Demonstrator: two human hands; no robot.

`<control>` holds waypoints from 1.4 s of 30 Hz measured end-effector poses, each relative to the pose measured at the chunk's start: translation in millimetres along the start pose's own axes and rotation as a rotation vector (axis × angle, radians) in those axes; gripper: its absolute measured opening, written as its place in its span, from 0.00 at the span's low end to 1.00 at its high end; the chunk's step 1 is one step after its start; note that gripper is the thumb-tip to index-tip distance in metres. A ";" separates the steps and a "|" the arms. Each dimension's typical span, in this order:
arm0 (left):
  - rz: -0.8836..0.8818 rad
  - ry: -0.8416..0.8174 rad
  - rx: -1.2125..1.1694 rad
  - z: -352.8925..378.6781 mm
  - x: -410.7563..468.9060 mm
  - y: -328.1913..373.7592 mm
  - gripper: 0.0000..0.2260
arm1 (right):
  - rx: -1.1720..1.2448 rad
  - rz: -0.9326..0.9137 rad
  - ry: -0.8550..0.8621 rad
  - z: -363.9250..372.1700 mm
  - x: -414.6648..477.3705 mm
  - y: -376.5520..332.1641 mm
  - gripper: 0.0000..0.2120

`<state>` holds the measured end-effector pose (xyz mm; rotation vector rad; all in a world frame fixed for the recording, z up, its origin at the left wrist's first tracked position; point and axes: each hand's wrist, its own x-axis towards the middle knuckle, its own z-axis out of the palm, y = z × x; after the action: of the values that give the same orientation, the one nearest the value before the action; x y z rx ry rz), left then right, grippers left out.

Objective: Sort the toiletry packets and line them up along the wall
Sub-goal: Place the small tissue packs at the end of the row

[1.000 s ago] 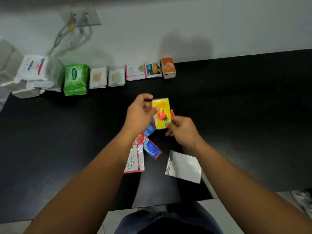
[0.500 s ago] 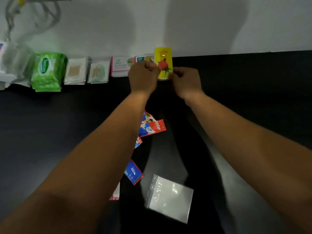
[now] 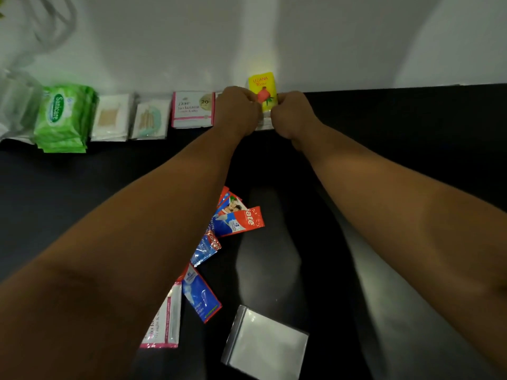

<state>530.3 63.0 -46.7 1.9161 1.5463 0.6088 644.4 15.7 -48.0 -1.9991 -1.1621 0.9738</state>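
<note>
Pinched from both sides at the foot of the white wall (image 3: pixel 192 37): a small yellow plastic packet with a red rose print (image 3: pixel 262 89). Gripped on its left edge by the left hand (image 3: pixel 238 113) and on its right edge by the right hand (image 3: pixel 292 116), with the fingers of both curled tightly on it. Standing upright, top part against the wall, lower part hidden behind the knuckles; whether touching the glossy black table (image 3: pixel 411 133), cannot tell. Positioned at the right end of a row along the wall.

In the row, from the left: a stack of green wet-wipe packs (image 3: pixel 64 119), a white sachet with a beige patch (image 3: pixel 111 117), a white sachet with a teal print (image 3: pixel 150 120), a white and pink Dove sachet (image 3: pixel 193 109), this last just beside the left hand. Further left, a crumpled clear plastic bag (image 3: pixel 16 105), blurred.

Nearer on the table, beside and partly under the left forearm: loose red and blue toothpaste sachets (image 3: pixel 237 219), overlapping; a blue sachet (image 3: pixel 201 296); a white sachet with a pink edge (image 3: pixel 164 322). To the right of these, lying flat and apart, a clear zip bag (image 3: pixel 264 342).
</note>
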 end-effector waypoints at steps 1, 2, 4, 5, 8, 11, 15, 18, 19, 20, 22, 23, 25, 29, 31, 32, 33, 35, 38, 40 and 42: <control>0.009 -0.005 0.011 -0.3 0.1 -0.2 0.09 | 0.005 -0.005 -0.002 -0.9 -1.8 -0.8 0.15; 0.013 -0.009 0.024 -1.5 -0.3 -0.9 0.10 | 0.006 -0.014 0.006 -1.3 -2.8 -1.1 0.14; 0.021 0.005 0.044 -7.4 -2.3 -5.2 0.11 | -0.044 -0.044 0.043 -1.7 -8.9 -2.1 0.11; 0.026 0.023 0.037 -12.7 -4.8 -7.8 0.11 | -0.101 -0.069 0.079 -1.5 -15.3 -3.1 0.08; 0.066 0.067 -0.037 -39.5 -23.9 -17.3 0.09 | -0.205 -0.214 0.202 7.5 -45.9 -6.7 0.10; 0.104 0.047 -0.046 -74.9 -63.4 -38.0 0.09 | -0.194 -0.276 0.268 29.9 -88.7 -14.0 0.16; 0.101 -0.051 -0.052 -112.2 -129.1 -84.8 0.07 | -0.192 -0.454 0.181 74.2 -148.6 -24.2 0.15; 0.075 -0.101 -0.079 -138.7 -176.8 -121.4 0.06 | -0.184 -0.443 0.030 108.7 -192.0 -34.3 0.13; 0.060 -0.125 -0.073 -146.0 -190.9 -133.2 0.06 | -0.216 -0.408 -0.028 119.3 -204.7 -36.7 0.13; 0.041 -0.155 -0.064 -152.6 -204.7 -144.2 0.07 | -0.265 -0.366 -0.081 129.6 -216.4 -38.2 0.14; 0.019 -0.221 -0.047 -163.7 -228.8 -165.6 0.07 | -0.389 -0.304 -0.164 148.2 -236.3 -40.8 0.16; 0.039 -0.251 -0.032 -167.7 -237.9 -176.7 0.07 | -0.458 -0.284 -0.202 155.1 -244.2 -42.0 0.17; 0.147 -0.328 0.021 -172.4 -250.0 -198.5 0.11 | -0.616 -0.265 -0.271 165.2 -256.5 -42.7 0.19; 0.283 -0.506 0.149 -175.8 -259.0 -221.4 0.24 | -0.856 -0.250 -0.248 178.0 -272.6 -42.6 0.19; 0.313 -0.538 0.169 -178.8 -258.9 -220.3 0.25 | -0.886 -0.218 -0.206 184.4 -277.5 -43.4 0.15; 0.329 -0.555 0.190 -180.2 -258.0 -218.2 0.24 | -0.896 -0.200 -0.191 187.6 -279.0 -43.9 0.14; 0.346 -0.567 0.215 -182.5 -257.0 -217.1 0.22 | -0.903 -0.183 -0.183 191.6 -281.0 -44.9 0.13; 0.363 -0.574 0.246 -182.0 -253.9 -212.7 0.19 | -0.924 -0.161 -0.182 194.8 -281.7 -44.2 0.10; 0.389 -0.591 0.248 -183.6 -255.6 -211.7 0.13 | -0.944 -0.138 -0.175 201.4 -284.1 -46.5 0.08; 0.367 -0.591 0.185 -186.3 -256.5 -213.9 0.07 | -0.895 -0.108 -0.166 201.9 -283.7 -49.5 0.05; 0.273 -0.568 0.057 -190.7 -252.6 -216.9 0.05 | -0.744 -0.037 -0.162 197.0 -282.4 -55.0 0.03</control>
<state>193.8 -121.0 -56.8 2.1194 0.9616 0.1015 360.2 -185.5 -29.1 -2.4691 -1.8415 0.7514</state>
